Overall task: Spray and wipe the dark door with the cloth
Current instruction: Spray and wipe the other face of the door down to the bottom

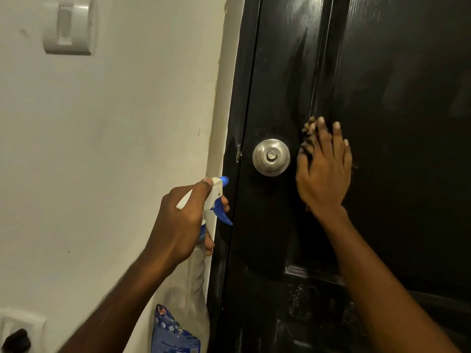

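The left hand (183, 220) is gripping the upright spray bottle (216, 192) with curled fingers, nozzle aiming at the dark door (407, 85), while the right hand (323, 171) is pressing the striped cloth (307, 133) with spread fingers, just beside the doorknob (271, 157).

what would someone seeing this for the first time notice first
The glossy dark door fills the right side, with the right hand pressing a striped cloth flat against it, just right of the round silver knob. Lower left, the left hand grips a white and blue spray bottle, its nozzle pointing toward the door's edge. A white wall switch sits at top left.
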